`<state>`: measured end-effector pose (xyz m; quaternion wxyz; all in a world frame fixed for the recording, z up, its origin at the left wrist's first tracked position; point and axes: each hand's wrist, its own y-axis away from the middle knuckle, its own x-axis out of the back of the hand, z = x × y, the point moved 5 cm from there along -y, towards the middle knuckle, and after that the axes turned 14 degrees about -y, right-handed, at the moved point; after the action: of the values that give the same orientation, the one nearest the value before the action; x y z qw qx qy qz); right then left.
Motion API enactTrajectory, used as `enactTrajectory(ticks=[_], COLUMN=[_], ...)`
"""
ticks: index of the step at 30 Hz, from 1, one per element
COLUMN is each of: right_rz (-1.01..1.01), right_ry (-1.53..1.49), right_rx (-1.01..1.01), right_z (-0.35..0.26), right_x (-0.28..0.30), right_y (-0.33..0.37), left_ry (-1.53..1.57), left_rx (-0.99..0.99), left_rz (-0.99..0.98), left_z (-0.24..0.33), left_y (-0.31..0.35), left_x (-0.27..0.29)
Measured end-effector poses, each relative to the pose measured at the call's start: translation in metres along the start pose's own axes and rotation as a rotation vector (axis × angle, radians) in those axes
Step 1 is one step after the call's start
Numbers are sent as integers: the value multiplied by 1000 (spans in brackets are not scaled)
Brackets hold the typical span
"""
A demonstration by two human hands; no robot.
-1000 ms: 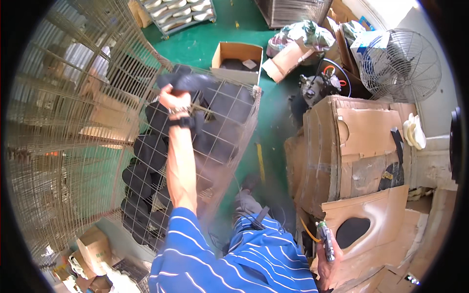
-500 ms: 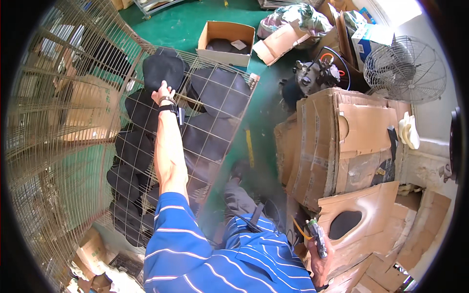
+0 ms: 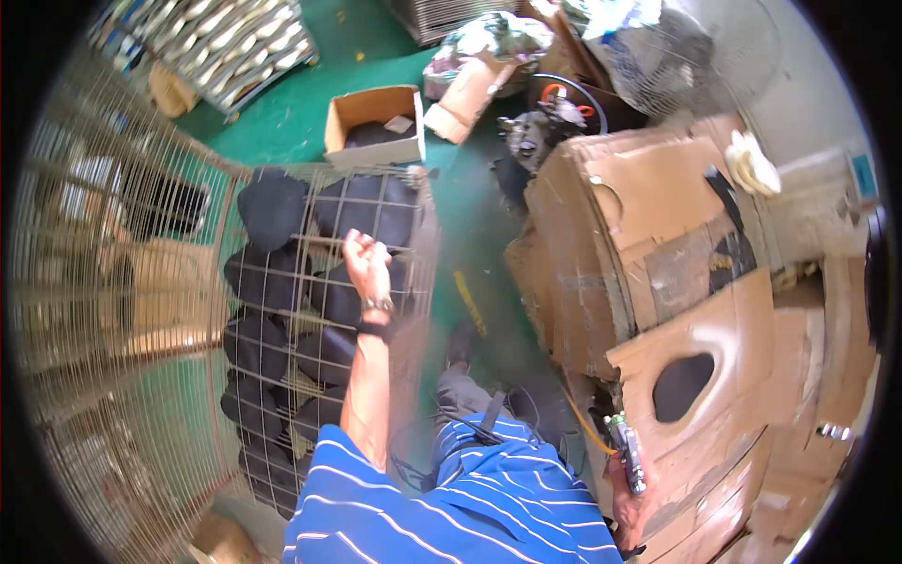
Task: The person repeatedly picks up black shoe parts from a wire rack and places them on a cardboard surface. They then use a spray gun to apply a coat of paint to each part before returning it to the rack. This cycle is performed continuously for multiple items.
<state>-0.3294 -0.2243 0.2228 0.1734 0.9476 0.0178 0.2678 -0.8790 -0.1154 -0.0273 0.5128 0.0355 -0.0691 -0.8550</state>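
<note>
My left hand (image 3: 368,261) is over a wire mesh rack (image 3: 425,211), its thumb and loosely bent fingers apart and nothing seen in them. Dark rounded pads lie in two rows on the mesh. The nearest to this hand is a wide black pad (image 3: 376,202); a further black pad (image 3: 272,207) sits at the rack's far left corner. Low at the right, my right hand (image 3: 633,503) grips a silver spray gun (image 3: 628,458) with a yellow-orange hose (image 3: 581,423). Beside the gun, a black oval pad (image 3: 684,387) rests on a cardboard sheet (image 3: 742,324).
Tall wire mesh panels (image 3: 141,273) stand along the left. Beyond the rack is an open carton (image 3: 376,127) with dark pads inside. Large cardboard boxes (image 3: 573,263) rise at the right, a white glove (image 3: 752,162) on top. A fan (image 3: 667,66) stands at the far right.
My left hand has let go of the black pad at the rack's far left corner and drawn back toward me and right. My right hand still holds the spray gun. The view has shifted.
</note>
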Motion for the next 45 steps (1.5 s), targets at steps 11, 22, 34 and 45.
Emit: enactTrajectory(ticks=[11,22,34,45], right_rz=[588,709,867,732], right_ry=[-123,-264,-309,-365], right_rx=[107,-45,114,-71], right_z=[71,147,175,186], right_x=[165,212,247,236], right_y=[91,201,173,208], left_ry=[-855,-1383,-1293,-1620], left_rx=[375,533,112,-1485], left_rz=[-1440,-1330,-1560,-2040], left_z=[-214,-252,-224,-270], left_y=[257,270,351,341], left_x=[-93,-50,-139,-101])
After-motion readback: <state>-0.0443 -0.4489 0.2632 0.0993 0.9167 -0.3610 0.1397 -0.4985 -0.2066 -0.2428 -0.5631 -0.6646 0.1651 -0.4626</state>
